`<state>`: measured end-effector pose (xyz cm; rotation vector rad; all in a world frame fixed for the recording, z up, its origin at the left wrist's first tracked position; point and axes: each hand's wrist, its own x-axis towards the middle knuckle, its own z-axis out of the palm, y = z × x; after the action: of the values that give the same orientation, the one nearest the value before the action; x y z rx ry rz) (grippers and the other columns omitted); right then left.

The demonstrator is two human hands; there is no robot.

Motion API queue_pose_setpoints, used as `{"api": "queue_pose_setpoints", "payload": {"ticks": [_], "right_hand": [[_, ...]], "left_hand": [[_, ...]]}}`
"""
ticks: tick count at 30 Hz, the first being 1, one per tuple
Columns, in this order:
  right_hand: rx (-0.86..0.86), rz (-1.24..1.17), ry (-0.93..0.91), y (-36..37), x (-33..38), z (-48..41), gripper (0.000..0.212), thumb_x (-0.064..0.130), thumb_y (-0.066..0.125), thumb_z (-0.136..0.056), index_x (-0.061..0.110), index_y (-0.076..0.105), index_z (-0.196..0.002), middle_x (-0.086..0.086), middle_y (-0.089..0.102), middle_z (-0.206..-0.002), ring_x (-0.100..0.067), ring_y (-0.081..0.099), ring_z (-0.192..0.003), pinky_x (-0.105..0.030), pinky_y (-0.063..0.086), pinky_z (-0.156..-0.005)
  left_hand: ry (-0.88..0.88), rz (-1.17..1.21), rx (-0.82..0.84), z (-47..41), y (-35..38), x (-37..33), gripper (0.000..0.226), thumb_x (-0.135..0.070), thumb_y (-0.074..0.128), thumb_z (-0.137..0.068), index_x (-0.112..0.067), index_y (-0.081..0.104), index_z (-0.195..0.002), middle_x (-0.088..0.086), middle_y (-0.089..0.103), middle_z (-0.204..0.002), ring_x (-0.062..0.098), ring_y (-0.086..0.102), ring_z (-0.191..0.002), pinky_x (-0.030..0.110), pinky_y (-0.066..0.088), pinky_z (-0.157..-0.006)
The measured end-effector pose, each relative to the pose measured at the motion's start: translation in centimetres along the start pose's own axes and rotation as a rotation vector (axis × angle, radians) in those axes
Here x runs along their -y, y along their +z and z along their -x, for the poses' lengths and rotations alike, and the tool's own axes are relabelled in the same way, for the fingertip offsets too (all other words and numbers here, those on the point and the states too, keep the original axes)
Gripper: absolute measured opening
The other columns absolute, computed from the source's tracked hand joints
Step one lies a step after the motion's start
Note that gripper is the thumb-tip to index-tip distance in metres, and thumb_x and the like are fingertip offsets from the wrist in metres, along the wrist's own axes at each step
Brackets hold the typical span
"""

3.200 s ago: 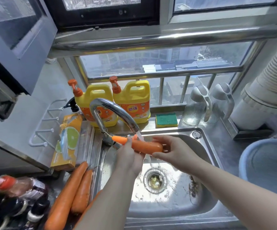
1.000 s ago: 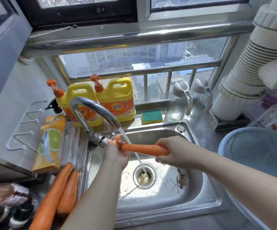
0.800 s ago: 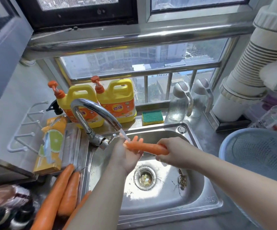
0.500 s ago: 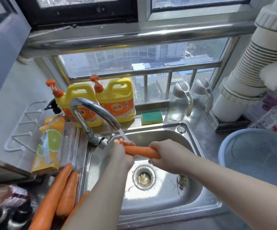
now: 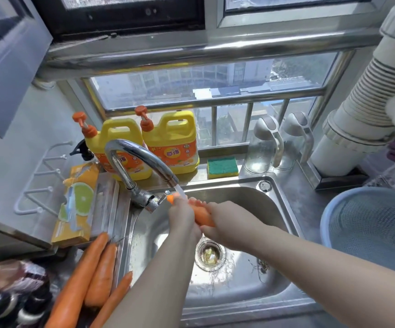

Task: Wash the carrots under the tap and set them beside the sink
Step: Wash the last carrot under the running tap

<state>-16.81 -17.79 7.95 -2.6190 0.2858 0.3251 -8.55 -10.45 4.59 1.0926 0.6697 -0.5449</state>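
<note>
An orange carrot (image 5: 202, 215) is held over the steel sink (image 5: 284, 233), its thin end right under the running water from the chrome tap (image 5: 139, 155). My left hand (image 5: 183, 217) wraps the carrot near that end. My right hand (image 5: 229, 223) grips its thicker end, and both hands hide most of it. Three more carrots (image 5: 86, 275) lie side by side on the counter left of the sink, beside my left forearm.
Two yellow detergent jugs (image 5: 168, 143) and a green-yellow sponge (image 5: 222, 166) stand behind the sink. An orange box (image 5: 78, 204) leans at the left. A pale blue colander basket (image 5: 374, 223) sits at the right, glass jugs (image 5: 265, 147) behind it. Bottles (image 5: 9, 292) crowd the lower left.
My right hand has slid left along the carrot, closer to my left hand, and the carrot now tilts with its thin end up under the stream.
</note>
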Motion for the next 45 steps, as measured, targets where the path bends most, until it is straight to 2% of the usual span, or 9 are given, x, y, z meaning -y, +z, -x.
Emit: {"api": "queue_pose_setpoints", "payload": {"ticks": [5,10,12,15,19,23,33,39,45], "right_hand": [[-0.036,0.206,-0.036,0.4,-0.4,0.4,0.028,0.030,0.053,-0.094,0.014,0.053,-0.117,-0.007,0.066,-0.108,-0.033,0.065,-0.095,-0.037,0.048,-0.072],[-0.144,0.307,-0.165,-0.3,-2.1,0.9,0.032,0.028,0.056,-0.097,0.020,0.052,-0.128,-0.001,0.061,-0.114,-0.027,0.063,-0.099,-0.038,0.050,-0.076],[-0.204,0.188,-0.183,-0.8,-3.3,0.7,0.041,0.032,0.066,-0.092,0.026,0.058,-0.132,0.004,0.063,-0.115,-0.022,0.062,-0.103,-0.036,0.050,-0.085],[-0.323,-0.211,-0.051,-2.2,-4.8,-0.1,0.040,0.037,0.086,-0.076,0.030,0.068,-0.111,0.011,0.064,-0.100,-0.011,0.062,-0.094,-0.021,0.047,-0.080],[-0.308,-0.527,0.092,-2.7,-5.5,-1.6,0.039,0.040,0.087,-0.075,0.026,0.065,-0.105,0.008,0.069,-0.090,-0.004,0.068,-0.072,-0.019,0.056,-0.068],[-0.282,-0.669,0.126,-1.6,-4.6,-2.9,0.031,0.034,0.080,-0.085,0.020,0.063,-0.106,-0.002,0.071,-0.085,-0.009,0.070,-0.061,-0.026,0.058,-0.060],[-0.229,-0.690,0.158,2.6,-0.4,-5.5,0.040,0.045,0.066,-0.093,0.022,0.053,-0.122,0.000,0.065,-0.107,-0.019,0.062,-0.099,-0.037,0.050,-0.090],[-0.226,-1.002,0.202,5.3,1.3,-5.6,0.027,0.017,0.074,-0.084,0.017,0.061,-0.107,-0.001,0.069,-0.094,-0.012,0.064,-0.080,-0.020,0.051,-0.063],[-0.367,-1.117,0.274,6.2,2.9,-6.2,0.022,0.031,0.075,-0.086,0.012,0.065,-0.082,0.001,0.066,-0.073,-0.013,0.060,-0.066,-0.029,0.050,-0.066]], "left_hand": [[-0.236,0.045,0.080,-2.1,-0.7,-1.0,0.055,-0.046,0.027,-0.107,-0.010,0.044,-0.069,0.006,0.049,-0.043,0.018,0.056,-0.032,0.032,0.049,-0.062],[-0.213,0.075,0.044,-3.4,-1.4,-1.2,0.026,-0.008,0.024,-0.109,-0.001,0.049,-0.107,0.016,0.049,-0.094,0.020,0.048,-0.067,0.027,0.051,-0.063],[-0.174,0.033,-0.002,-3.6,-2.3,-1.1,0.039,0.005,0.024,-0.106,-0.004,0.039,-0.140,0.020,0.048,-0.122,0.022,0.053,-0.080,0.031,0.055,-0.068],[-0.221,-0.164,0.048,-3.4,-4.3,-0.9,0.037,0.008,0.036,-0.104,0.007,0.037,-0.141,0.023,0.046,-0.136,0.029,0.055,-0.105,0.037,0.060,-0.083],[-0.061,-0.669,0.023,-1.8,-5.6,-0.4,0.026,-0.020,0.054,-0.104,-0.003,0.052,-0.123,0.008,0.048,-0.103,0.022,0.048,-0.091,0.043,0.044,-0.088],[0.178,-0.990,0.160,-1.0,-5.6,-0.3,0.056,-0.050,0.038,-0.105,-0.024,0.033,-0.155,0.001,0.043,-0.151,0.025,0.043,-0.135,0.043,0.034,-0.109],[0.527,-0.957,0.320,-0.4,-7.2,2.2,0.051,-0.057,0.026,-0.102,-0.022,0.063,-0.110,-0.011,0.062,-0.084,0.019,0.061,-0.088,0.025,0.039,-0.065],[0.401,-0.863,0.155,-0.7,-8.0,3.2,0.083,-0.086,0.014,-0.080,-0.020,0.064,-0.072,-0.002,0.062,-0.063,0.016,0.053,-0.061,0.032,0.037,-0.060],[0.454,-0.888,0.188,0.3,-8.5,3.2,0.085,-0.085,0.012,-0.083,-0.020,0.050,-0.045,-0.002,0.052,-0.047,0.017,0.048,-0.050,0.033,0.036,-0.057]]}}
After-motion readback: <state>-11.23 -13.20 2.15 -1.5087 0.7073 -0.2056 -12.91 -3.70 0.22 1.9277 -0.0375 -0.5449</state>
